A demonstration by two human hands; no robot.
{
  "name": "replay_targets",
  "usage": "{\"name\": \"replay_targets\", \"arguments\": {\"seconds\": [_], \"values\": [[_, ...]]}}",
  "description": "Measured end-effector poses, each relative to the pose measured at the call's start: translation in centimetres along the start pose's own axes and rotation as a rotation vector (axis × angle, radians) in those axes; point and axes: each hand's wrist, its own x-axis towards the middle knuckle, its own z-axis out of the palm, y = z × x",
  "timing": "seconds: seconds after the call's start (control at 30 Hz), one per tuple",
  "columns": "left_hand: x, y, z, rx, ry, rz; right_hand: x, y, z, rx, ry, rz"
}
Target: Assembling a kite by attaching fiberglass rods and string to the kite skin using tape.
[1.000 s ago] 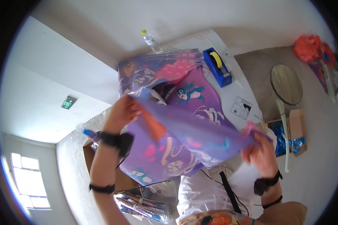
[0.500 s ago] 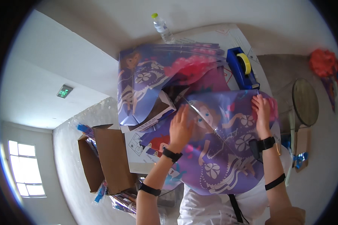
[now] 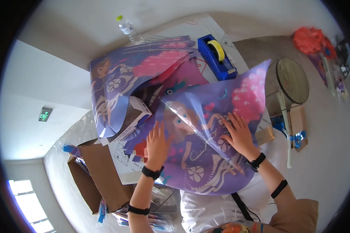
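A glossy purple printed plastic sheet [image 3: 206,155] with a cartoon figure lies before me, its near edge hanging over the table toward my lap. My left hand [image 3: 157,147] rests flat on its left side with fingers stretched out. On the sheet's right half lies my right hand [image 3: 239,136], palm down, fingers spread. The sheet's far right corner sticks up past the table edge. Beyond it, a stack of similar sheets [image 3: 114,83] partly drapes over an open white box [image 3: 134,120]. Another printed sheet shows in part under the one I touch.
A blue tape dispenser [image 3: 217,64] with yellow tape stands at the table's far right. A water bottle [image 3: 129,29] is at the back. Left and below is an open cardboard box [image 3: 105,174]; to the right are a round stool [image 3: 293,79] and a red plastic bag [image 3: 309,39].
My right hand has left the sheet's right edge and moved inward onto its surface. The right corner, with pink balloons, has unfolded outward. My left hand stays on the left side; the view has shifted.
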Motion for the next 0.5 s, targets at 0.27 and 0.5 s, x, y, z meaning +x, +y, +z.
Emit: {"name": "replay_targets", "arguments": {"seconds": [0.27,0.5], "values": [[-10.4,0.3,-0.6,-0.158,0.020,-0.122,-2.9,-2.1,0.3,-0.107,0.104,0.278],[-24.5,-3.2,4.8,-1.009,0.151,-1.042,-2.9,-2.7,1.0,-0.050,0.147,0.102]]}}
